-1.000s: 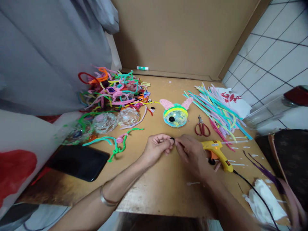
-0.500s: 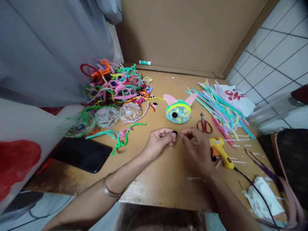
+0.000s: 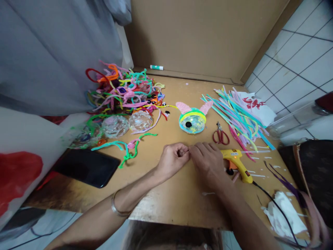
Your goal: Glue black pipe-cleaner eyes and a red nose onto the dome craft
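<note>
My left hand is closed in a pinch above the table, its fingertips against those of my right hand. The small black disc seen in my left fingers a moment earlier is now hidden where the hands meet. Closed too, my right hand covers whatever its fingertips pinch. Beyond them sits a clear dome trimmed with green, yellow and blue fuzzy stems, with two pink ears and one black disc on its front. A yellow glue gun, its light lit, lies just right of my right hand.
Red-handled scissors and a bundle of pipe cleaners lie to the right. At left are a tangled, colourful pile, clear domes and a black phone. A glue stick lies at the back; crumpled tissue sits front right.
My hands have come together, fingertips now touching. My right hand has turned knuckles-up and moved slightly left. The black disc in my left fingers has gone out of sight.
</note>
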A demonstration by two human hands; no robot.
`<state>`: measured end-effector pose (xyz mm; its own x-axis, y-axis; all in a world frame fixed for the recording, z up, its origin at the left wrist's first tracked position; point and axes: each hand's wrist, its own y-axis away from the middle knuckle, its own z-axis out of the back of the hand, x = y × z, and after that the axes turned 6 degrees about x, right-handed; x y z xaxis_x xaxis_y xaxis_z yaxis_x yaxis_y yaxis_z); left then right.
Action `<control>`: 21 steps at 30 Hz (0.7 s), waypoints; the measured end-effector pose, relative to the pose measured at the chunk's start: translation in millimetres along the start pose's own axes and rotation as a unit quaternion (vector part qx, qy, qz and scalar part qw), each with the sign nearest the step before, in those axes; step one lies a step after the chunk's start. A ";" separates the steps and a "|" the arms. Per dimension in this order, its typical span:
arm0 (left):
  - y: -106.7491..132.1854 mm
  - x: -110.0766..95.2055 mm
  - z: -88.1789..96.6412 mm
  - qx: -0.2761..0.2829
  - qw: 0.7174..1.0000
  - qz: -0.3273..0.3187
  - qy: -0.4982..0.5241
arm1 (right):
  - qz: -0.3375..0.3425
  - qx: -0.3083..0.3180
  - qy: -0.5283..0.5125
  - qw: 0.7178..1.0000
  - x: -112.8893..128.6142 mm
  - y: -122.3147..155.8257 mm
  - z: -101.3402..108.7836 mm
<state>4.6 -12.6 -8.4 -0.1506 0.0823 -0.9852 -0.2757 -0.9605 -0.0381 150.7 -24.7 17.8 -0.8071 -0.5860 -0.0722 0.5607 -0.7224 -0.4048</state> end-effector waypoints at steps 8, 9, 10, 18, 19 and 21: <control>1.5 0.1 4.0 0.022 0.999 -0.016 -0.023 | -0.045 -0.021 -0.064 0.997 1.7 -2.3 -0.7; 1.2 -1.5 4.1 0.021 1.000 -0.003 -0.002 | -0.083 -0.043 -0.103 0.990 0.9 -2.4 1.2; 0.9 -3.1 4.1 0.019 0.999 0.015 0.022 | -0.128 -0.065 -0.144 0.979 -0.2 -2.4 3.7; -5.8 -10.8 7.4 0.018 0.957 0.098 0.274 | -0.292 -0.099 -0.301 0.902 -9.2 -1.5 12.6; -6.5 -11.2 8.0 0.020 0.949 0.105 0.297 | -0.285 -0.098 -0.305 0.903 -8.9 -1.7 11.3; -7.5 -12.2 9.0 0.023 0.936 0.121 0.329 | -0.259 -0.088 -0.310 0.911 -7.4 -2.4 8.4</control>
<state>0.0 -4.0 5.4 0.3996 -0.3316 -0.8546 -0.3521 -0.9163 0.1909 156.9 -21.7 27.0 -0.6653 -0.3163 0.6763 0.0515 -0.9231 -0.3811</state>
